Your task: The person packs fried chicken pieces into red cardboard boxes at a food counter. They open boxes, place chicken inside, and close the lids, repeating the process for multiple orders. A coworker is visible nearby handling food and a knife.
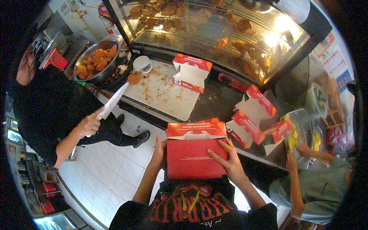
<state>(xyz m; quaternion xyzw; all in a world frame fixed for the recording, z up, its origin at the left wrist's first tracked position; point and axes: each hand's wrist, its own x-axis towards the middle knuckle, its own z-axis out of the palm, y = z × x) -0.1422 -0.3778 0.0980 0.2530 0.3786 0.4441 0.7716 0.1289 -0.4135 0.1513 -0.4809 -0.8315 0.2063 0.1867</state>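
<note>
A red cardboard food box [196, 159] is held upright in front of my chest, its orange-red top flap folded over and locked through white-edged slots. My left hand [159, 152] presses against the box's left side, with some of its fingers hidden behind it. On the right side, my right hand [230, 159] grips the box, two fingers spread over the front panel. Just beyond the box lies a white cutting board [161, 93] strewn with crumbs. An open red-and-white box [192, 73] rests on the board's far right corner.
At left, a co-worker's gloved hand [89, 125] holds a knife [115, 99] pointing at the board. Fried chicken fills a steel bowl [83, 54]. A small white scale [142, 64] sits nearby. Behind stands a glass display warmer [201, 31]. More open boxes [254, 107] and another person's arm [294, 184] are right.
</note>
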